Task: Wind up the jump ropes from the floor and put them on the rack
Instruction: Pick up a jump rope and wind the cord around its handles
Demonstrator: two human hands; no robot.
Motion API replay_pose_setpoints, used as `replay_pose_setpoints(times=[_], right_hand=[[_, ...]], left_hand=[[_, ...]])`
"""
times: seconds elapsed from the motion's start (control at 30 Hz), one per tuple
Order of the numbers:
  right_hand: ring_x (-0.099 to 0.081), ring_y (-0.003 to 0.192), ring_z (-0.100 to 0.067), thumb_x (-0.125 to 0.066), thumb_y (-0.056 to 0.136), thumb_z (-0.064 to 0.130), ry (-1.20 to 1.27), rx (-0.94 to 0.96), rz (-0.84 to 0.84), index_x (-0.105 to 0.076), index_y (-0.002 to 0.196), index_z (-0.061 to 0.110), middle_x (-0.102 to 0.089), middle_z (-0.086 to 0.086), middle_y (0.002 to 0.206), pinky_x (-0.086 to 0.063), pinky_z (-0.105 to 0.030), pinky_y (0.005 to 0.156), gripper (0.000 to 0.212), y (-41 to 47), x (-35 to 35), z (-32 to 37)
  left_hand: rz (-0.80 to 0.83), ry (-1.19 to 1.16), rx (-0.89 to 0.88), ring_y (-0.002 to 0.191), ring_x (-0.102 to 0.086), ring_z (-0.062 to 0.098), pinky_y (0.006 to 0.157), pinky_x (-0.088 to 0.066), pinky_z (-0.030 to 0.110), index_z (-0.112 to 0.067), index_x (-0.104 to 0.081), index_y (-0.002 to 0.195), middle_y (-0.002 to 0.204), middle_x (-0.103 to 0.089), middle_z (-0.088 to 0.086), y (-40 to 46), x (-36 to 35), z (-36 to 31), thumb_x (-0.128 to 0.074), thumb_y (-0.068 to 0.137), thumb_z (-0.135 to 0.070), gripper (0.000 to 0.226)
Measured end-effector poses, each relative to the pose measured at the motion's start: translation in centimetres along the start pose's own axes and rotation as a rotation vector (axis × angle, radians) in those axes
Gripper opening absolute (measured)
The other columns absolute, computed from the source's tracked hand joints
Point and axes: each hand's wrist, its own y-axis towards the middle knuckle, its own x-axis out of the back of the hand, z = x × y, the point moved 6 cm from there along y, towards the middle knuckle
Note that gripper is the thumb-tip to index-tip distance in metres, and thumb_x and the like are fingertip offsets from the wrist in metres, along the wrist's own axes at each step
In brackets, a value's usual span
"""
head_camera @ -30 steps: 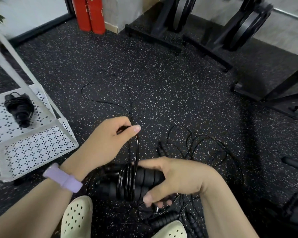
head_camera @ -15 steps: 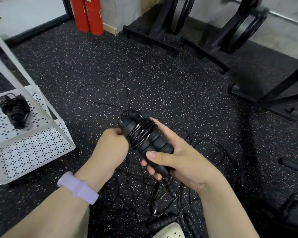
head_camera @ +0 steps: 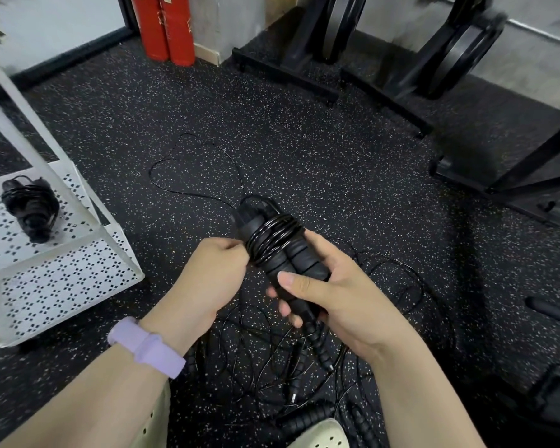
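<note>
**Rope bundle held over the gym floor**

Speckled black floor (head_camera: 304, 150) fills the view. At left stands the white perforated rack (head_camera: 62, 279), one wound rope (head_camera: 29, 206) lying on its upper shelf. A loose tangle of ropes (head_camera: 272, 360) lies below the hands. The right hand (head_camera: 343, 305) grips the paired handles of the jump rope bundle (head_camera: 277, 250); the left hand (head_camera: 207, 279) is closed at its coils.

Speckled floor (head_camera: 304, 150) carries tangled ropes (head_camera: 272, 367); rack (head_camera: 62, 279) holds a wound rope (head_camera: 29, 208).
</note>
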Motion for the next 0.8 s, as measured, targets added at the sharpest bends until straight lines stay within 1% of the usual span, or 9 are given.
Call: replay_pose_setpoints(times=[0.07,0.13,0.23,0.3,0.43,0.53,0.63,0.73,0.8], right_hand=[[-0.059,0.074,-0.029,-0.072,0.094,0.006,-0.034,0.025,-0.009,-0.056,0.140,0.021,-0.069,-0.022,0.097,-0.048,-0.035,0.059,0.051,0.0,0.1,0.1],[-0.059,0.073,-0.029,-0.072,0.094,0.004,-0.042,0.048,-0.007,-0.055,0.141,0.019,-0.068,-0.023,0.096,-0.047,-0.035,0.059,0.053,0.0,0.1,0.3],[-0.059,0.072,-0.027,-0.075,0.091,0.006,-0.004,0.066,-0.018,-0.054,0.138,0.017,-0.069,-0.021,0.095,-0.047,-0.035,0.057,0.052,0.1,0.2,0.4],[-0.060,0.072,-0.026,-0.076,0.089,0.008,0.068,0.081,-0.022,-0.054,0.134,0.013,-0.069,-0.020,0.096,-0.048,-0.033,0.057,0.050,0.2,0.3,0.8],[-0.058,0.070,-0.024,-0.074,0.086,0.006,0.287,0.091,-0.167,-0.053,0.120,0.012,-0.069,-0.020,0.093,-0.047,-0.031,0.055,0.040,0.4,1.8,1.0],[-0.058,0.069,-0.025,-0.072,0.083,0.007,0.333,0.109,-0.282,-0.053,0.115,0.013,-0.068,-0.021,0.093,-0.047,-0.030,0.054,0.038,0.4,3.0,0.8],[-0.059,0.069,-0.024,-0.070,0.085,0.006,0.361,0.142,-0.360,-0.052,0.116,0.013,-0.069,-0.022,0.093,-0.048,-0.030,0.054,0.037,0.2,4.0,0.9],[-0.061,0.068,-0.023,-0.067,0.092,0.003,0.310,0.126,-0.441,-0.050,0.124,0.010,-0.071,-0.020,0.092,-0.049,-0.031,0.055,0.037,0.0,4.7,0.7],[-0.062,0.068,-0.023,-0.067,0.095,0.004,0.252,0.099,-0.482,-0.050,0.128,0.008,-0.072,-0.018,0.091,-0.049,-0.031,0.056,0.037,0.0,5.0,0.3]], left_hand=[[0.043,-0.023,0.030,0.040,-0.022,0.010,0.046,-0.013,0.022,-0.017,-0.047,0.069,0.046,-0.034,-0.007,-0.2,-0.2,-0.1,-0.048,0.101,-0.012,0.033],[0.101,-0.041,0.052,0.038,-0.021,0.008,0.044,-0.011,0.020,-0.017,-0.049,0.072,0.046,-0.032,-0.008,-0.5,-0.3,-0.4,-0.048,0.103,-0.014,0.032],[0.177,-0.077,0.032,0.040,-0.019,0.007,0.044,-0.010,0.022,-0.019,-0.051,0.075,0.050,-0.028,-0.008,-0.8,-0.2,-0.9,-0.050,0.106,-0.022,0.031],[0.202,-0.075,-0.006,0.041,-0.019,0.007,0.044,-0.011,0.024,-0.017,-0.055,0.078,0.050,-0.029,-0.009,-0.7,0.0,-1.1,-0.050,0.107,-0.029,0.032],[0.132,0.118,-0.109,0.045,-0.030,0.011,0.048,-0.023,0.027,-0.010,-0.060,0.085,0.050,-0.043,-0.011,0.0,0.9,-0.8,-0.048,0.105,-0.046,0.043],[0.087,0.332,-0.208,0.042,-0.036,0.005,0.052,-0.032,0.030,-0.016,-0.063,0.084,0.052,-0.049,-0.014,0.0,1.3,-1.1,-0.046,0.101,-0.057,0.047],[0.010,0.546,-0.351,0.045,-0.040,0.005,0.055,-0.041,0.032,-0.017,-0.061,0.074,0.051,-0.047,-0.010,-0.4,1.3,-1.9,-0.050,0.098,-0.057,0.047],[-0.042,0.573,-0.440,0.046,-0.038,0.008,0.055,-0.044,0.034,-0.017,-0.056,0.069,0.050,-0.046,-0.006,-0.7,1.1,-2.3,-0.052,0.098,-0.056,0.048],[-0.066,0.590,-0.480,0.047,-0.041,0.011,0.056,-0.046,0.035,-0.019,-0.055,0.069,0.052,-0.049,0.000,-1.1,0.8,-2.6,-0.052,0.098,-0.057,0.047]])
